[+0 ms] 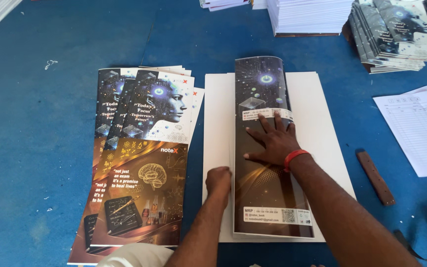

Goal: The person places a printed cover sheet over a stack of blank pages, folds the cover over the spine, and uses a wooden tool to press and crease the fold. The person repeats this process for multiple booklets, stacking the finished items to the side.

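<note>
right hand (273, 141) flat, open on the folded cover (268, 148); left hand (218, 180) fisted on its edge, holding nothing; cover could skew on the white sheets (317, 113) if pressure slips

Three fanned cover sheets (139, 163), one folded cover (268, 148), one white board (322, 123), one wooden stick (375, 178), one form (421, 128).

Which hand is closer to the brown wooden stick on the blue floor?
The right hand. It presses flat on the dark folded cover, a short way left of the stick. The left hand is a fist at the cover's left edge, farther off.
</note>
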